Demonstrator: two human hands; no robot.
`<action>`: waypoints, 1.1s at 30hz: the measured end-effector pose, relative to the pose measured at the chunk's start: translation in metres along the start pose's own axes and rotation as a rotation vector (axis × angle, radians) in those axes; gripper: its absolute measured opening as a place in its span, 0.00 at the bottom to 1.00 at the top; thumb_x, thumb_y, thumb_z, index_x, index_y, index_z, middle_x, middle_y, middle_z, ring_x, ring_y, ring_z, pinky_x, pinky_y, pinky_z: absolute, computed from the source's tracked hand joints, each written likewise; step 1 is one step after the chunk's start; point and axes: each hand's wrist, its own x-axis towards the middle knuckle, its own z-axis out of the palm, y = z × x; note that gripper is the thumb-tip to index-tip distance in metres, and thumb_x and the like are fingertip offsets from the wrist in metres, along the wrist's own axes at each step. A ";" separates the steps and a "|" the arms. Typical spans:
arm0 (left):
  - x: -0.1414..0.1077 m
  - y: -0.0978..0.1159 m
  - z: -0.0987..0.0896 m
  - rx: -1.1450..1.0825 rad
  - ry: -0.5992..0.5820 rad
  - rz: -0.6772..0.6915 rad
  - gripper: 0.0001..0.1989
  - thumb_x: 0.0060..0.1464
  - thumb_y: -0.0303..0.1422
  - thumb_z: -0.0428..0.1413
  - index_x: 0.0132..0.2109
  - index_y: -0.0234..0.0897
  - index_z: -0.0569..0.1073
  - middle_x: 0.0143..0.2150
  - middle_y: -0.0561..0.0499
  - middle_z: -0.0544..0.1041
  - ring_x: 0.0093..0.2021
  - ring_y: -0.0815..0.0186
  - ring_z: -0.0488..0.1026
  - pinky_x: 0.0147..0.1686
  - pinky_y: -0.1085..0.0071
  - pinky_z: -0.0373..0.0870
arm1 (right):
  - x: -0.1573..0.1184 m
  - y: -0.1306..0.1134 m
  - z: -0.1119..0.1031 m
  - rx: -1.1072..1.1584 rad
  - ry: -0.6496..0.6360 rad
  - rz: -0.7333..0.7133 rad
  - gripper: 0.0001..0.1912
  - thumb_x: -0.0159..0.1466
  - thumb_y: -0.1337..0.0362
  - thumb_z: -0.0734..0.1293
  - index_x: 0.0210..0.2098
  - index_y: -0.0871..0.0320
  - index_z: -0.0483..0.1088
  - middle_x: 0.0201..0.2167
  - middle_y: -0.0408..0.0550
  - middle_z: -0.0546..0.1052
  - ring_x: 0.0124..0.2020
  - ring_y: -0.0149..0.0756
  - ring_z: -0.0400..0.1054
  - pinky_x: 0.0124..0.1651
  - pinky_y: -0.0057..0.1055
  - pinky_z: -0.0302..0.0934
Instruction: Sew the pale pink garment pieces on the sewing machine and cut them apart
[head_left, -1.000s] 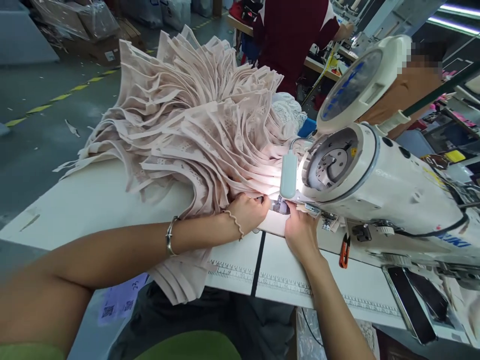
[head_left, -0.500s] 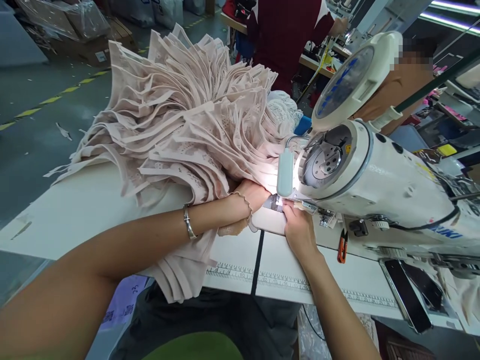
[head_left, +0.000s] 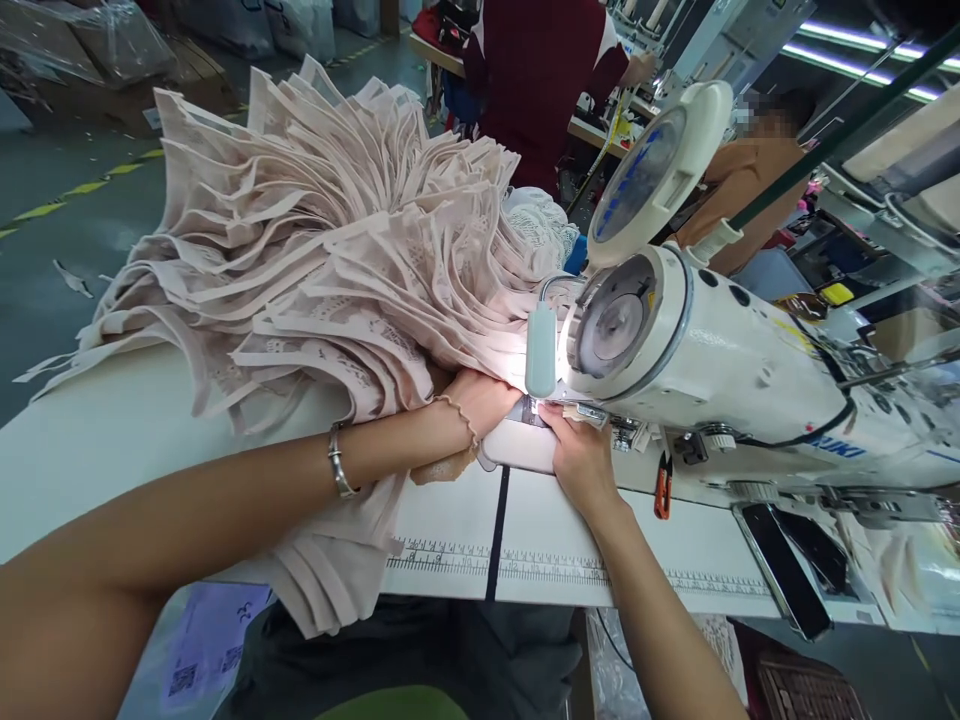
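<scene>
A white sewing machine [head_left: 757,370] stands at the right, its lamp lighting the needle area. My left hand [head_left: 484,405] is bent with its back up just left of the presser foot [head_left: 531,408]; its fingertips are mostly hidden, closed on beige lace fabric [head_left: 448,468] that shows below the wrist. To the right of the foot, my right hand [head_left: 585,455] has its thumb and fingers pinched on the edge of the cloth, under the machine head. A large pile of pale pink lace garments [head_left: 322,240] lies behind and left of my left hand.
Orange thread snips [head_left: 663,487] lie right of my right hand. A phone [head_left: 784,570] rests near the table's front edge, where a printed ruler [head_left: 555,568] runs. A round magnifier-like cover [head_left: 660,170] rises above the machine. Two people are farther back, one in a maroon top [head_left: 536,90].
The head view has turned slightly right, so everything sits farther left. Both hands stay beside the presser foot. The machine's round disc, with clear holes before, is now blurred as if spinning.
</scene>
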 end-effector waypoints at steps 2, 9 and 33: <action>-0.010 0.006 -0.007 0.078 -0.024 -0.056 0.08 0.58 0.28 0.56 0.45 0.30 0.71 0.38 0.44 0.77 0.36 0.58 0.74 0.37 0.65 0.65 | 0.001 -0.003 -0.003 -0.015 -0.063 0.047 0.31 0.60 0.79 0.54 0.56 0.53 0.72 0.49 0.51 0.77 0.50 0.44 0.66 0.56 0.42 0.57; -0.036 0.008 -0.011 0.196 0.174 0.258 0.07 0.57 0.20 0.49 0.34 0.35 0.67 0.31 0.48 0.71 0.32 0.62 0.69 0.33 0.67 0.59 | 0.005 -0.017 -0.012 -0.094 -0.229 0.123 0.32 0.60 0.79 0.55 0.61 0.54 0.68 0.50 0.57 0.74 0.54 0.49 0.63 0.58 0.47 0.53; -0.037 0.015 0.014 0.407 0.538 0.513 0.15 0.61 0.19 0.43 0.28 0.36 0.63 0.27 0.51 0.63 0.26 0.65 0.59 0.28 0.66 0.52 | 0.007 -0.017 -0.013 -0.084 -0.275 0.134 0.34 0.62 0.79 0.52 0.64 0.54 0.64 0.60 0.58 0.69 0.63 0.52 0.57 0.63 0.50 0.50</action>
